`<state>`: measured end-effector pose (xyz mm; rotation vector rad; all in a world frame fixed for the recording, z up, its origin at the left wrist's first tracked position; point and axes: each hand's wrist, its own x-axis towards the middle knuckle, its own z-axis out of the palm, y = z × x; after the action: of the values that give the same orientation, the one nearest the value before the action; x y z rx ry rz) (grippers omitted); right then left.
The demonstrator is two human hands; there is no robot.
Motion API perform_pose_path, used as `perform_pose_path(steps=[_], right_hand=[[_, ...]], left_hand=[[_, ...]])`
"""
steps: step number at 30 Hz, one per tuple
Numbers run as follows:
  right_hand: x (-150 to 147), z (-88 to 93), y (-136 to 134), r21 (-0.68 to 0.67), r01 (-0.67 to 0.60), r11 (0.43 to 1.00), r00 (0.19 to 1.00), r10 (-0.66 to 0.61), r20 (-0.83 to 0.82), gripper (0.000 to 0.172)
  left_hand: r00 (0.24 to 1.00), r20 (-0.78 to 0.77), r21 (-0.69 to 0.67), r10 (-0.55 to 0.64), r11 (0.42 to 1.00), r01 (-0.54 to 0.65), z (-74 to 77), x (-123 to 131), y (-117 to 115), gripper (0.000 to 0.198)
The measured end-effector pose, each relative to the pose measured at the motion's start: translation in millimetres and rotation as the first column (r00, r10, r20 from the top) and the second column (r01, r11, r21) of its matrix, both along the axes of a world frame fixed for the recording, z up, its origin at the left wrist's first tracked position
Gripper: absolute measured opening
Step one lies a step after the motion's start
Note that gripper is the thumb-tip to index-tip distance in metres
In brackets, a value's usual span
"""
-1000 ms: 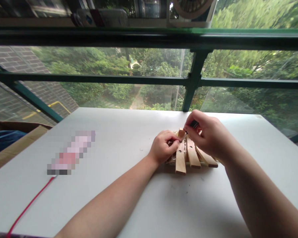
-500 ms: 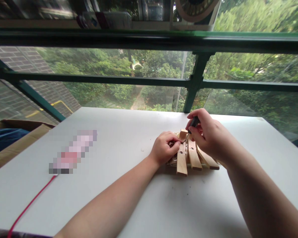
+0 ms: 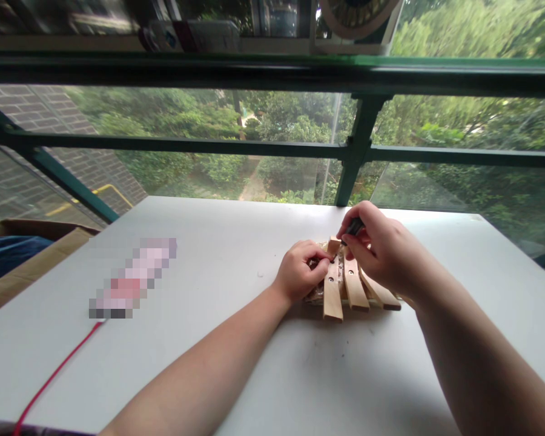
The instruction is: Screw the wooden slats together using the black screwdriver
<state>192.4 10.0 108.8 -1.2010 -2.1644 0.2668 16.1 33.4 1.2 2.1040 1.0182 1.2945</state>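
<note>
Gripping a dark tool (image 3: pixel 355 226), the right hand (image 3: pixel 379 243) leans over wooden slats (image 3: pixel 333 301); two near screws (image 3: pixel 331 279) look seated, the far end seems unfinished; the left hand's (image 3: pixel 300 270) grip is unclear.

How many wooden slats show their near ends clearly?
3: the left slat, by the left hand; the middle slat, next to it; and the right slat, partly covered by the right hand. More may be hidden there.

slats (image 3: pixel 333 301): pale smooth wood; tabletop (image 3: pixel 200 272): smooth, faintly glossy; box (image 3: pixel 40 263): matt cardboard; wall (image 3: pixel 36 115): rough brick
</note>
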Motion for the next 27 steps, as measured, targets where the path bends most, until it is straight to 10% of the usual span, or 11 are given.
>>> perform_pose_path(steps=[27], right_hand=[[0.9,0.1,-2.0,-0.011,-0.013,1.000,1.000,0.013,-0.021,0.016]], left_hand=[[0.999,-0.017,-0.027,0.033,0.999,-0.033,-1.2,0.1,-1.3,0.008]])
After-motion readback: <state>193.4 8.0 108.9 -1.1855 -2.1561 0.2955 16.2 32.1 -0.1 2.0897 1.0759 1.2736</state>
